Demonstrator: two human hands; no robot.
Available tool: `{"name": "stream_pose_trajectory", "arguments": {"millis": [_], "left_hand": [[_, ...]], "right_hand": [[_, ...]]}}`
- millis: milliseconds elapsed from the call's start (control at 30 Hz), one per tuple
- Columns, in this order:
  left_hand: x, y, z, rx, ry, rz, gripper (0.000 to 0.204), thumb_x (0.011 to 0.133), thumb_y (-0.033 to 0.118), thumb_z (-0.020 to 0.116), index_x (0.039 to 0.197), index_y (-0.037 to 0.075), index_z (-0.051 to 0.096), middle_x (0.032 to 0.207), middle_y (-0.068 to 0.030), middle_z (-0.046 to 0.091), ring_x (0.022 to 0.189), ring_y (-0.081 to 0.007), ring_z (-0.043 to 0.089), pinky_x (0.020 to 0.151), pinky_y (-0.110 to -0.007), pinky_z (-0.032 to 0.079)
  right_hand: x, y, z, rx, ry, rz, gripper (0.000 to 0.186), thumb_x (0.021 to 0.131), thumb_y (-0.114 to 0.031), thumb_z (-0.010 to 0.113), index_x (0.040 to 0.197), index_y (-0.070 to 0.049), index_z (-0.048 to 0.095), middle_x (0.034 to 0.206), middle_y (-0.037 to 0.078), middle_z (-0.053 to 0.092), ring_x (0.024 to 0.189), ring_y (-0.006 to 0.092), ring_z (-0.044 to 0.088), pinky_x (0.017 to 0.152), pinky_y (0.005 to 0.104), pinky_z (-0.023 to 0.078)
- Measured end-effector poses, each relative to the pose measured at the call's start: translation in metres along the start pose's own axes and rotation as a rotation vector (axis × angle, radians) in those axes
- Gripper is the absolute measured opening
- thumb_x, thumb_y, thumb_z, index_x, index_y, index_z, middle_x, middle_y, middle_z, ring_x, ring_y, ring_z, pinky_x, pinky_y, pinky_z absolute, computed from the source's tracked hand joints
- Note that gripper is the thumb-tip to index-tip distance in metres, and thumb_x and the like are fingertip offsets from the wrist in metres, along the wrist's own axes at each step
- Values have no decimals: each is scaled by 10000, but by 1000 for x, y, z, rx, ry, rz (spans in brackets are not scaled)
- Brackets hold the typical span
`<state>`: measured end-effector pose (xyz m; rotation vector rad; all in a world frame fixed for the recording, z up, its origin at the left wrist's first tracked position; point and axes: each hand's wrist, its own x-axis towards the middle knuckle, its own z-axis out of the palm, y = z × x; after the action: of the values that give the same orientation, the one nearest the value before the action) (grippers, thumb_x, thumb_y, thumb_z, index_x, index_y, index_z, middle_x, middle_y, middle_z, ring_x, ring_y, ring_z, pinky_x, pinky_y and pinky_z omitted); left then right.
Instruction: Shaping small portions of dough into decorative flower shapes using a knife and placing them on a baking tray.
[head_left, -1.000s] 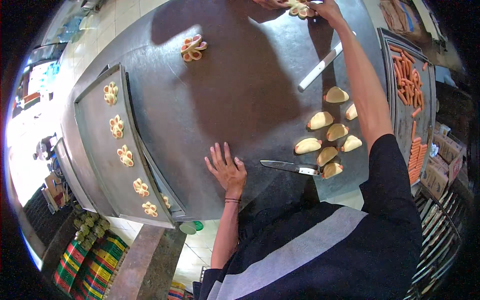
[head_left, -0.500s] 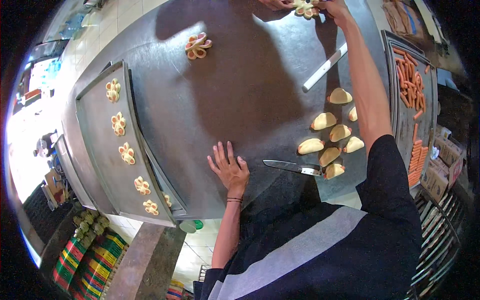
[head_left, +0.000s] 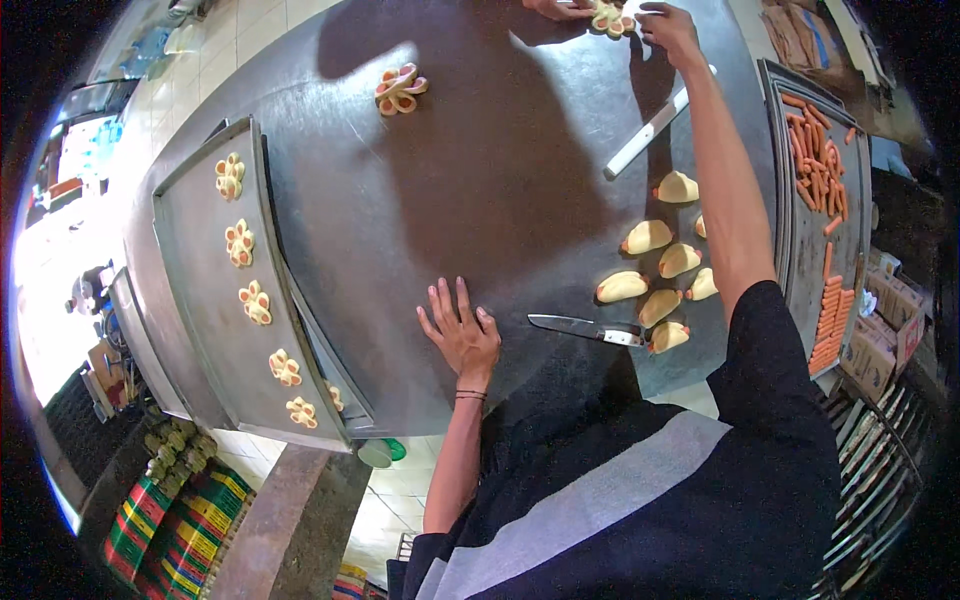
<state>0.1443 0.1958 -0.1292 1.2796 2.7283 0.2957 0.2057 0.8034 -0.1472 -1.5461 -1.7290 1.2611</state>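
Observation:
My left hand [head_left: 463, 335] lies flat on the metal table [head_left: 340, 220], fingers spread and holding nothing. At the far edge, my right hand [head_left: 668, 30] is beside a flower-shaped piece of dough with sausage slices [head_left: 612, 18], its fingers bent but apart. Another person's hand [head_left: 560, 8] touches that piece's other side. A second dough flower [head_left: 401, 90] rests on the table, left of centre. Several sausages wrapped in dough [head_left: 646, 237] lie near my right forearm, which partly covers one. Beside them is a knife [head_left: 585, 329] with its blade pointing left.
A white rod-like tool [head_left: 630, 155] lies slantwise, passing near my right forearm. On the left, a metal tray [head_left: 205, 300] carries several dough flowers. Loose and lined-up sausages fill parts of another tray [head_left: 850, 240] at right. Cardboard boxes [head_left: 880, 345] stand beyond it.
My right hand has drawn slightly away from the far dough flower, its fingers now apart. The left hand stays flat in place.

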Motion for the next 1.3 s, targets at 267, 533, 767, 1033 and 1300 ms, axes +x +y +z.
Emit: {"name": "stream_pose_trajectory", "arguments": {"millis": [267,533,767,1033,1300], "left_hand": [[-2,6,-5,-5,4,24,657,975,214,551,1609,117,403,1676,-161,352,1571,-347,287,1284,-600,146],[-28,-11,-12,30,47,13,635,985,248,539,1598,128,425,1672,-138,365,1574,-323,292,1284,-598,169],[-55,-18,-18,57,146,83,609,1006,296,514,1586,123,446,1648,-135,406,1570,-306,298,1284,-590,157],[-105,11,-30,-83,192,144,593,1015,276,524,1576,101,449,1665,-162,368,1584,-336,256,1278,-607,135],[-64,62,-64,-676,-119,402,416,977,145,606,1372,13,613,1288,-259,682,1230,-409,646,1048,-462,504]], "right_hand": [[15,13,12,13,16,25,245,852,-57,776,1077,40,779,873,136,759,735,215,720,613,358,582],[-81,13,-14,183,-58,-214,466,974,-70,669,1410,74,585,1161,176,732,961,225,733,878,319,609],[-416,27,-89,78,-60,-172,254,1001,-22,584,1205,7,733,961,51,762,809,102,670,705,257,544],[-638,101,-111,-284,-139,-287,299,953,-66,688,1245,-5,714,1211,193,719,1054,318,728,863,412,593],[-713,130,-106,-426,15,-256,402,913,-55,647,1310,-7,682,1285,242,670,1210,443,616,1029,506,507]]}}
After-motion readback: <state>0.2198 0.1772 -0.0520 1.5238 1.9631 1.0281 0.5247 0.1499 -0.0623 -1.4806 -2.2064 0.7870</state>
